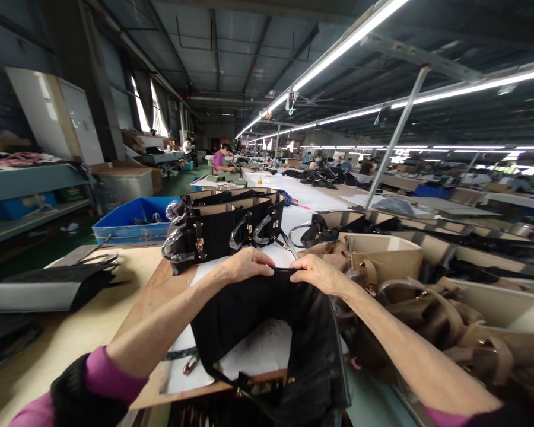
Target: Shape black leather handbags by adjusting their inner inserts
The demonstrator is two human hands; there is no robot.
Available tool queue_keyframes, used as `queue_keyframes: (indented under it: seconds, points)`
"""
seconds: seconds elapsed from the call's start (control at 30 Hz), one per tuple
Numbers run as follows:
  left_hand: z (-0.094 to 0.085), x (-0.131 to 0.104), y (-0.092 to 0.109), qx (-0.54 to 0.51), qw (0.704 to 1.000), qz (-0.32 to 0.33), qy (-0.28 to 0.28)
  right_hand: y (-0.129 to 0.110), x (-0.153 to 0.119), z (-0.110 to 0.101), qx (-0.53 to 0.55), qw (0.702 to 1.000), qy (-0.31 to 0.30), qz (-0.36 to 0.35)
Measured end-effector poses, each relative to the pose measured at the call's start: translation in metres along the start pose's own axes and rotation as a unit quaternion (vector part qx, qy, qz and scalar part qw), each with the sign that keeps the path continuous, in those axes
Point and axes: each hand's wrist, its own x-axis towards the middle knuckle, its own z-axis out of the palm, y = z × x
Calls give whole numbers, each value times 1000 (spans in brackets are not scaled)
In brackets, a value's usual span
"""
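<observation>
A black handbag panel piece [267, 308], curved round into an open ring, hangs from both hands in front of me. My left hand [248, 265] pinches its top edge between thumb and fingers. Close beside it, my right hand [317, 274] pinches the same edge, with a short stretch of the rim showing between the two. Through the ring I see white paper on the table. A dark strap with a small metal clasp [190, 364] lies at its left.
Black handbags [222, 228] with plastic-wrapped handles stand just beyond my hands. Tan handbags [427, 308] crowd the right side. A blue bin [131, 219] stands at left, behind a black flat piece [40, 290]. A metal post [398, 133] rises from the table. People work farther back.
</observation>
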Motion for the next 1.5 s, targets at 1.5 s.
queue_keyframes:
  seconds: [1.5]
  points:
    - [17,3,19,246,965,50,75,-32,5,14,-355,932,55,-42]
